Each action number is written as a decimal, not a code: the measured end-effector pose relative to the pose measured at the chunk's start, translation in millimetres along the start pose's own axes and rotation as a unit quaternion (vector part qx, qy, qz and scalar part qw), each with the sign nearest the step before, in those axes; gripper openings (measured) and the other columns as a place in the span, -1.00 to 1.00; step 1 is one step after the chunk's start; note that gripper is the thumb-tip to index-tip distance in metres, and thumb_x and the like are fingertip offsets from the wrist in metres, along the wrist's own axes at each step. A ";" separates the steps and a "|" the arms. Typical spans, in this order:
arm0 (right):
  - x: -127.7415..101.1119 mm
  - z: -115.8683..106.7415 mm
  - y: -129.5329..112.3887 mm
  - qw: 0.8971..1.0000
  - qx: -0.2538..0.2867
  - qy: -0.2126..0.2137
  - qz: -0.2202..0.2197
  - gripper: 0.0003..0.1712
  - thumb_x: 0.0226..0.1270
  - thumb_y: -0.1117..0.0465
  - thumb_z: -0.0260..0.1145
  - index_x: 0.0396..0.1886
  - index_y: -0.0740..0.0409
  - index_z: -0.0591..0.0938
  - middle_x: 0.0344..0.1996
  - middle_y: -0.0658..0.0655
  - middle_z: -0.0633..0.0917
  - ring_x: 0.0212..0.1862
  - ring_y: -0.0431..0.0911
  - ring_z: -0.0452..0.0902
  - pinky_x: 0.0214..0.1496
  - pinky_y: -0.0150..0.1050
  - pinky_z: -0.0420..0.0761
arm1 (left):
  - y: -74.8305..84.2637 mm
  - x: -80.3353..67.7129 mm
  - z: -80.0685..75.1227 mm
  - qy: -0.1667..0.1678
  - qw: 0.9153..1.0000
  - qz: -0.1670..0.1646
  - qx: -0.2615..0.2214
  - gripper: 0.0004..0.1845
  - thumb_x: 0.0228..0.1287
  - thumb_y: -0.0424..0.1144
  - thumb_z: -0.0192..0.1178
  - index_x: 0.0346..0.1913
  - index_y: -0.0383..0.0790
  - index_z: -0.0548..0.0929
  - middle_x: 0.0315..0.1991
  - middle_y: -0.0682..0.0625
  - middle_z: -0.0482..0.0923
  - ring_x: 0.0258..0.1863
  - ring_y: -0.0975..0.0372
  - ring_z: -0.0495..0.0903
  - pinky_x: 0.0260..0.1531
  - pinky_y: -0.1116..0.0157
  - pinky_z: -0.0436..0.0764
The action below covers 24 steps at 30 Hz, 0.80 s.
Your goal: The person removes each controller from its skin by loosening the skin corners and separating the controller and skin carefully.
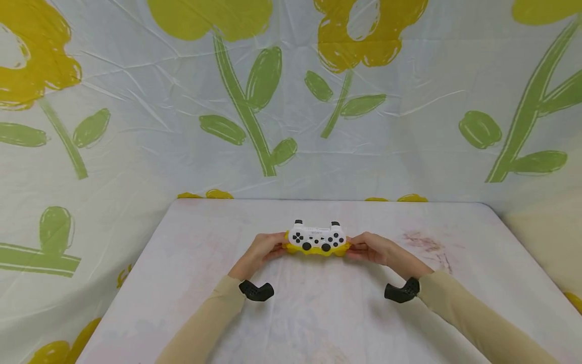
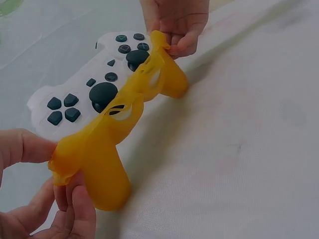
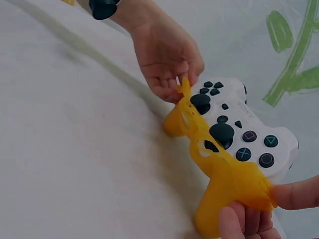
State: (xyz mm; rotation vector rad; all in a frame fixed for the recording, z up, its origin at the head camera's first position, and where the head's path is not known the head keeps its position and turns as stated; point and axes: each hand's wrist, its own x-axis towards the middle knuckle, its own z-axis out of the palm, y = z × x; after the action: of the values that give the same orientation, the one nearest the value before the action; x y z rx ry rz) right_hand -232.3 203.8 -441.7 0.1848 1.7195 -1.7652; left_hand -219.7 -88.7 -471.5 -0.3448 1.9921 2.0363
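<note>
A white game controller (image 1: 313, 232) with black buttons and sticks is held over the middle of the table. Its lower part and both grips sit inside a stretchy yellow cover (image 2: 102, 157), while the white face with the sticks and buttons shows bare. My left hand (image 1: 262, 248) pinches the cover's edge at the left side, thumb above and fingers beneath. At the other end my right hand (image 1: 376, 247) pinches the edge in the same manner. In the right wrist view the cover's rim bunches up at the right thumb (image 3: 298, 194). The controller's underside is hidden.
A pale cloth with faint reddish marks covers the table (image 1: 182, 303). Behind it and along the sides hangs a white curtain (image 1: 173, 146) printed with yellow flowers and green stems. Each wrist carries a black strap-like device (image 1: 256, 291).
</note>
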 end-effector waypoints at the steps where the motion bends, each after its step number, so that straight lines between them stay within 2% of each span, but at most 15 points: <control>1: -0.1 0.8 -0.3 1.000 -0.003 0.002 -0.002 -0.82 0.37 0.32 0.09 -0.13 0.30 0.54 -0.41 0.02 0.67 -0.32 -0.19 0.64 -0.14 -0.35 0.67 | 0.5 0.5 0.3 0.004 1.000 0.000 0.004 -0.61 0.07 -0.31 0.30 0.00 -0.39 0.66 -0.08 -0.12 0.66 -0.29 0.28 0.61 -0.05 0.26 0.64; 4: 0.0 3.1 -1.4 1.000 -0.006 0.012 -0.004 -0.74 0.36 0.32 0.08 -0.03 0.38 0.47 -0.42 0.02 0.66 -0.33 -0.19 0.64 -0.17 -0.36 0.67 | 1.9 1.9 1.9 0.014 1.000 0.005 0.016 -0.64 0.03 -0.28 0.32 -0.08 -0.37 0.70 -0.20 -0.05 0.66 -0.33 0.28 0.60 -0.10 0.28 0.65; 9: 0.2 4.9 -2.1 0.999 -0.023 0.031 -0.004 -0.71 0.36 0.31 0.08 -0.01 0.40 0.44 -0.41 0.02 0.62 -0.34 -0.20 0.62 -0.19 -0.37 0.67 | 1.9 3.7 5.1 0.032 0.998 0.033 0.052 -0.69 0.01 -0.28 0.28 -0.17 -0.38 0.72 -0.27 -0.03 0.63 -0.39 0.27 0.55 -0.19 0.29 0.66; 14: 2.8 9.4 -2.1 0.995 -0.071 0.068 -0.026 -0.62 0.32 0.27 0.12 0.03 0.46 0.45 -0.45 0.00 0.62 -0.41 -0.23 0.61 -0.25 -0.41 0.66 | 1.2 5.8 6.9 0.056 0.993 0.052 0.093 -0.65 -0.03 -0.30 0.24 -0.14 -0.39 0.71 -0.17 -0.09 0.67 -0.42 0.30 0.53 -0.29 0.34 0.65; 18: 4.3 11.6 -2.1 0.990 -0.104 0.088 -0.039 -0.55 0.31 0.24 0.15 0.06 0.53 0.45 -0.49 -0.01 0.63 -0.46 -0.24 0.61 -0.27 -0.41 0.66 | 0.7 7.5 8.1 0.066 0.990 0.059 0.108 -0.61 -0.01 -0.31 0.23 -0.07 -0.39 0.69 -0.08 -0.14 0.67 -0.42 0.31 0.53 -0.31 0.37 0.65; 24: 3.2 13.3 -0.6 0.980 -0.157 0.107 -0.062 -0.48 0.30 0.21 0.18 0.08 0.58 0.46 -0.47 0.02 0.65 -0.46 -0.23 0.61 -0.26 -0.39 0.66 | -3.5 10.9 4.7 0.052 0.992 0.063 0.098 -0.64 0.03 -0.33 0.21 -0.07 -0.40 0.68 -0.12 -0.14 0.68 -0.42 0.31 0.53 -0.33 0.40 0.63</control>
State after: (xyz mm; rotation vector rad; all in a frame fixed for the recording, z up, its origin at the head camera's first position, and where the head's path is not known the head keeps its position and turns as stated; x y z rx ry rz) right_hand -230.6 190.2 -441.2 0.1361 2.1815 -1.5782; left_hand -228.6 -83.6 -478.5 -0.2947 2.3092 1.9060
